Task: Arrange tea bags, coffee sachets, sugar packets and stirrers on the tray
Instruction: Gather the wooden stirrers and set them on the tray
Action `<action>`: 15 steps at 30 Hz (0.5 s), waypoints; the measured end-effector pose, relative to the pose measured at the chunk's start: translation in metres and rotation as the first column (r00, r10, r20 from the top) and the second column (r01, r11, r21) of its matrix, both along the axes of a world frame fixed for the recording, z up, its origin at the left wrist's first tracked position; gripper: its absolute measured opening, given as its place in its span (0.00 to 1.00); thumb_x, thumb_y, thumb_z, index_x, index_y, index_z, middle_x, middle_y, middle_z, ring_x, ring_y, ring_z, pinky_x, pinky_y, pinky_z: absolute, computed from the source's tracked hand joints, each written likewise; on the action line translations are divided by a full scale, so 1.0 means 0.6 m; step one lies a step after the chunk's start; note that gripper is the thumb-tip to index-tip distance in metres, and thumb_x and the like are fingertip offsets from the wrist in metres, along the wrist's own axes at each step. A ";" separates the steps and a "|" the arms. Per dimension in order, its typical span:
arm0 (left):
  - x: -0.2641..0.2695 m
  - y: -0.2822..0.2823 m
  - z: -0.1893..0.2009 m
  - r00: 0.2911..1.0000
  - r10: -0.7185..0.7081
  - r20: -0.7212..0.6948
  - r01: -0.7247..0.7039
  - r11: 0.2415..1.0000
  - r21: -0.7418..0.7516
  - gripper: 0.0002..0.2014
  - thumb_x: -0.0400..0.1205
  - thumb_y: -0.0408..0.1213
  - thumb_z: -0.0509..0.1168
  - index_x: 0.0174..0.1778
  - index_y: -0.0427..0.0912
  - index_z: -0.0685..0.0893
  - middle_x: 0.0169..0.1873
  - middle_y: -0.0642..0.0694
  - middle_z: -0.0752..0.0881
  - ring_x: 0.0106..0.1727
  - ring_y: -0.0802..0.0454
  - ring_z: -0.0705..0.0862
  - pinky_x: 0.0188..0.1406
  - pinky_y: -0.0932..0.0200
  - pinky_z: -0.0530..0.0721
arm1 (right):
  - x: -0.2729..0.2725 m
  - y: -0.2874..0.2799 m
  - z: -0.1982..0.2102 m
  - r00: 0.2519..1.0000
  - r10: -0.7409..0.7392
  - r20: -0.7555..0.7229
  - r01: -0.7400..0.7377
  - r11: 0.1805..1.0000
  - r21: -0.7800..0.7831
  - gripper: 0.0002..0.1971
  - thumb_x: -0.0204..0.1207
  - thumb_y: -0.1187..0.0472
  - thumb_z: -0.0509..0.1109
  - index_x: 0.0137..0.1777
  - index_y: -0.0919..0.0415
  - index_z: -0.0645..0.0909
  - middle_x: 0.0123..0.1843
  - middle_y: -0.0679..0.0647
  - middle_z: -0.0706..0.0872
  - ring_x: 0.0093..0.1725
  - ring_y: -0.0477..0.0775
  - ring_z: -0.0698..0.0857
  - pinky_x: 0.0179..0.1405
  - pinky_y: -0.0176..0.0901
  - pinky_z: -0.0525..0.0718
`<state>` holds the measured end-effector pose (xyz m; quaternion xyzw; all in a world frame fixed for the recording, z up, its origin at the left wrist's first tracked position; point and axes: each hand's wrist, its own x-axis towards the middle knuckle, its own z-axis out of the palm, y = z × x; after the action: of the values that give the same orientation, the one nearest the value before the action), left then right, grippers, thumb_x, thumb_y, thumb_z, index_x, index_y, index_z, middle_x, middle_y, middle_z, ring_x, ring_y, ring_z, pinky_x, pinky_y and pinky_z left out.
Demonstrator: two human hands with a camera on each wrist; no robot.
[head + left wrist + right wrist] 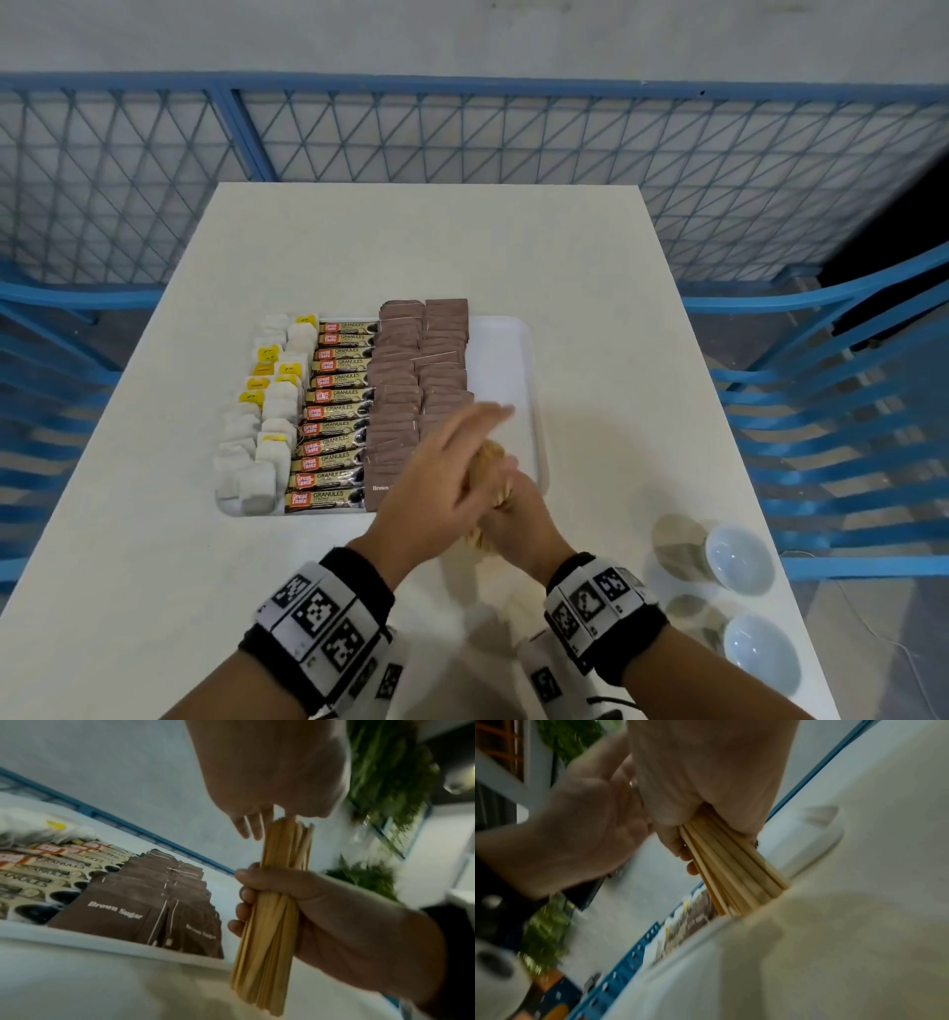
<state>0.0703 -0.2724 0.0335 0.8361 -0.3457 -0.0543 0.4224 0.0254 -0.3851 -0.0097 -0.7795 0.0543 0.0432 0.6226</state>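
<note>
- Squaring up a bundle of wooden stirrers (272,914) looks like the step in hand: the right hand (342,914) has its grip wrapped around the middle of the bundle, fingers curled tight about the sticks.
- The bundle stands close to upright, its long axis running from the worktop (359,236) up to the left hand (436,478); its lower ends appear to rest on the surface just in front of the near edge of the tray (506,360).
- The left hand's grip is wide: fingers straight, palm over the top ends of the sticks, touching or nearly so, and holding nothing.
- On the tray, tea bags (267,411) fill the left side, coffee sachets (334,411) lie next to them, and brown sugar packets (421,370) run in two columns beside those.
- The bare strip on the tray's right side lies just beyond the bundle, so my guess is the stirrers go there, tipped from upright to flat with their length along the strip.
- The right hand already holds them and is on that side.
- Two white bowls (739,557) sit near the worktop's right edge.
</note>
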 end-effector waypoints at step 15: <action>0.028 0.028 -0.005 0.032 -0.432 -0.901 -0.637 0.686 -0.351 0.40 0.64 0.53 0.78 0.73 0.48 0.76 0.70 0.36 0.79 0.69 0.39 0.79 0.68 0.39 0.78 | 0.039 0.050 0.151 0.970 -0.187 0.153 0.125 0.930 0.346 0.14 0.69 0.71 0.75 0.35 0.49 0.84 0.33 0.43 0.88 0.38 0.41 0.86 0.42 0.33 0.84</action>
<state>0.0874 -0.2557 0.0303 0.3341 0.1323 -0.4408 0.8225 0.0490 -0.3548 0.0808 -0.6566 0.0506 -0.0701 0.7493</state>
